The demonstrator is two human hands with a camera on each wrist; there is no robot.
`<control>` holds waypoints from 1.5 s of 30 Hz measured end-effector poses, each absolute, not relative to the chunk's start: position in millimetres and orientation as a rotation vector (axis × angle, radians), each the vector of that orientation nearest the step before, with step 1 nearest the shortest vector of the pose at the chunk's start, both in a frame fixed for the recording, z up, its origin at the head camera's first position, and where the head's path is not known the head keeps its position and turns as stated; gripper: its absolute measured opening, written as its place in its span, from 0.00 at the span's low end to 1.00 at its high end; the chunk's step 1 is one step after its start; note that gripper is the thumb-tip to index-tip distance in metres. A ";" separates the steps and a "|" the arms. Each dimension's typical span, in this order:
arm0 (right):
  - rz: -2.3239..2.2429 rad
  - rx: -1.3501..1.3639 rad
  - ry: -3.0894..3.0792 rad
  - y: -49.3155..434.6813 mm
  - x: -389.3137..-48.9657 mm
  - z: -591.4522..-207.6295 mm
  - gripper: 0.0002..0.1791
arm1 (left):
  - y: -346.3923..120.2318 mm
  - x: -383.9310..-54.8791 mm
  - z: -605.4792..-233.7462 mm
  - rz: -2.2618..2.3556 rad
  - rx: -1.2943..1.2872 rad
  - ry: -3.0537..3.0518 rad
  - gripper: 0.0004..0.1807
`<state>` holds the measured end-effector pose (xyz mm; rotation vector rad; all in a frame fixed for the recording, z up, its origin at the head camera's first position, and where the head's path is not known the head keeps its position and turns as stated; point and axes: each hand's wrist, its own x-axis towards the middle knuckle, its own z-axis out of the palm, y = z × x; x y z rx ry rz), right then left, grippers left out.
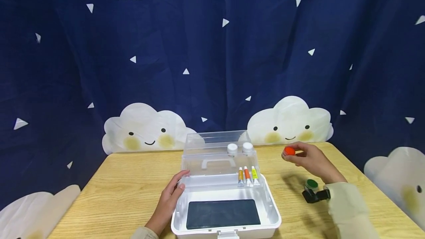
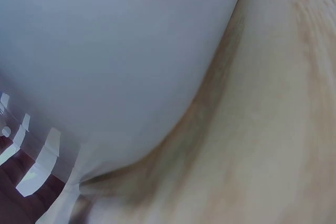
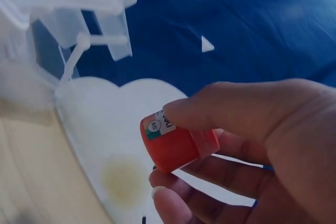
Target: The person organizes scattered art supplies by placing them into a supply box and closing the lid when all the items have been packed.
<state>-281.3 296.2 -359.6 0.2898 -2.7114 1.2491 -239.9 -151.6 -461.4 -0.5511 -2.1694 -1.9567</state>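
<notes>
A white storage box (image 1: 275, 215) with a raised transparent lid and tiered trays stands at the table's front middle. My left hand (image 1: 170, 196) rests against its left side, fingers fairly straight; the left wrist view shows the box wall (image 2: 121, 66) close up and part of the fingers. To the right of the box, my right hand (image 1: 310, 158) holds a small red paint jar (image 3: 170, 148) above the table, pinched between thumb and fingers. Three paint tubes (image 1: 247, 175) lie in a lower tray. Two white-topped jars (image 1: 232, 148) sit in the tray above.
A green-topped paint jar (image 1: 311, 184) stands on the wooden table (image 1: 132, 187) below my right wrist, beside the black wrist strap (image 1: 315, 195). A dark rectangular panel (image 1: 223, 213) lies in the box's bottom. Behind the table hangs a navy curtain (image 1: 212, 47) with clouds.
</notes>
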 end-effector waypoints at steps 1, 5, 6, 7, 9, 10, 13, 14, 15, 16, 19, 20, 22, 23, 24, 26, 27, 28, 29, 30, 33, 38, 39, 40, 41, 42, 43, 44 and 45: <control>1.239 0.281 -2.719 293.6 -281.7 -357.5 0.28 | -151.6 -239.9 -461.8 -1.965 -0.552 -2.166 0.20; 1.208 0.248 -2.750 283.0 -284.4 -347.8 0.30 | -151.7 -240.5 -463.0 -1.967 -0.559 -2.165 0.20; 1.200 0.246 -2.753 280.3 -285.0 -345.1 0.30 | -151.8 -240.5 -462.8 -1.967 -0.557 -2.166 0.20; 1.198 0.252 -2.748 277.5 -285.6 -342.7 0.29 | -152.0 -240.7 -462.6 -1.963 -0.558 -2.166 0.20; 1.193 0.266 -2.734 271.2 -286.6 -337.8 0.28 | -151.9 -240.4 -461.5 -1.960 -0.554 -2.171 0.20; 1.190 0.280 -2.725 267.8 -287.0 -335.2 0.28 | -151.9 -240.4 -461.0 -1.953 -0.556 -2.174 0.20; 1.191 0.322 -2.708 256.6 -288.1 -327.7 0.28 | -151.5 -239.6 -460.0 -1.948 -0.539 -2.181 0.19; 1.191 0.337 -2.707 252.9 -288.4 -325.4 0.28 | -151.3 -239.2 -459.9 -1.946 -0.534 -2.183 0.19; 1.191 0.353 -2.705 249.5 -289.0 -323.2 0.28 | -151.1 -238.9 -460.0 -1.945 -0.530 -2.183 0.19; 1.193 0.371 -2.704 246.3 -289.9 -321.7 0.27 | -150.7 -238.9 -460.1 -1.942 -0.530 -2.185 0.19; 1.193 0.411 -2.704 237.7 -293.1 -317.1 0.25 | -149.5 -239.2 -460.8 -1.948 -0.546 -2.180 0.20; 1.195 0.427 -2.702 234.9 -294.6 -315.6 0.24 | -149.1 -239.6 -460.9 -1.943 -0.556 -2.179 0.20; 1.200 0.457 -2.698 229.0 -298.0 -312.5 0.22 | -148.5 -240.2 -460.6 -1.941 -0.560 -2.184 0.20; 1.207 0.473 -2.694 225.7 -299.7 -311.1 0.22 | -148.5 -240.4 -460.5 -1.943 -0.559 -2.183 0.20; 1.217 0.488 -2.689 222.2 -301.5 -310.0 0.21 | -148.4 -240.6 -460.2 -1.936 -0.558 -2.187 0.20; 1.228 0.514 -2.689 215.1 -304.9 -308.9 0.21 | -148.8 -240.5 -459.6 -1.923 -0.543 -2.201 0.20; 1.228 0.532 -2.689 211.5 -306.4 -308.8 0.21 | -149.2 -240.1 -459.4 -1.924 -0.539 -2.200 0.20; 1.235 0.545 -2.687 207.6 -307.8 -309.0 0.21 | -149.6 -239.7 -459.3 -1.921 -0.534 -2.202 0.20; 1.238 0.565 -2.689 203.8 -309.2 -309.6 0.21 | -150.1 -239.1 -459.3 -1.920 -0.529 -2.203 0.20; 1.242 0.577 -2.691 199.9 -310.4 -310.4 0.21 | -150.6 -238.6 -459.5 -1.920 -0.527 -2.204 0.20; 1.239 0.622 -2.695 189.3 -313.2 -310.2 0.21 | -150.9 -239.0 -459.6 -1.922 -0.537 -2.197 0.20; 1.240 0.670 -2.695 169.1 -317.3 -309.7 0.20 | -152.4 -239.3 -460.9 -1.912 -0.543 -2.201 0.20; 1.235 0.683 -2.692 165.6 -318.6 -309.5 0.19 | -152.4 -239.3 -461.0 -1.916 -0.542 -2.198 0.20; 1.233 0.694 -2.691 162.1 -319.8 -309.3 0.19 | -152.4 -239.3 -461.1 -1.920 -0.541 -2.194 0.20; 1.231 0.703 -2.690 158.9 -321.1 -309.3 0.19 | -152.3 -239.3 -461.2 -1.921 -0.537 -2.194 0.20; 1.232 0.712 -2.688 155.9 -322.5 -309.3 0.19 | -152.0 -239.4 -461.3 -1.928 -0.540 -2.187 0.20; 1.232 0.721 -2.691 153.2 -323.9 -309.4 0.18 | -151.5 -239.4 -461.4 -1.932 -0.541 -2.182 0.20; 1.231 0.730 -2.694 151.0 -325.5 -309.8 0.18 | -150.8 -239.4 -461.4 -1.936 -0.544 -2.177 0.20; 1.234 0.737 -2.697 148.6 -326.9 -309.8 0.18 | -150.1 -239.7 -461.6 -1.937 -0.544 -2.179 0.20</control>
